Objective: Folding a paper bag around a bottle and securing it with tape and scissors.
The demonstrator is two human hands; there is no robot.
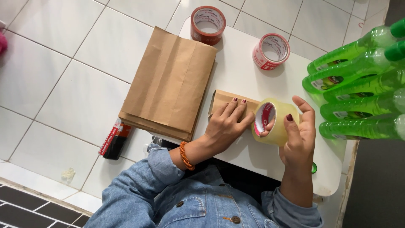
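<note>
A small flat brown packet (230, 100) lies on the white table (236, 67). The left hand (228, 124) presses it, fingers spread flat. The right hand (297, 135) grips a clear tape roll (274, 123) at the packet's right end, fingers curled around it.

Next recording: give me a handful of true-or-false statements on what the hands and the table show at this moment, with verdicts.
1. The right hand holds a roll of clear tape. True.
2. The left hand rests on a small brown parcel. True.
3. The green bottles stand upright. False: they lie on their sides.
4. Three more tape rolls lie on the white table. False: two, a red tape roll and a white and red tape roll.
5. A stack of brown paper bags lies left of the parcel. True.
</note>
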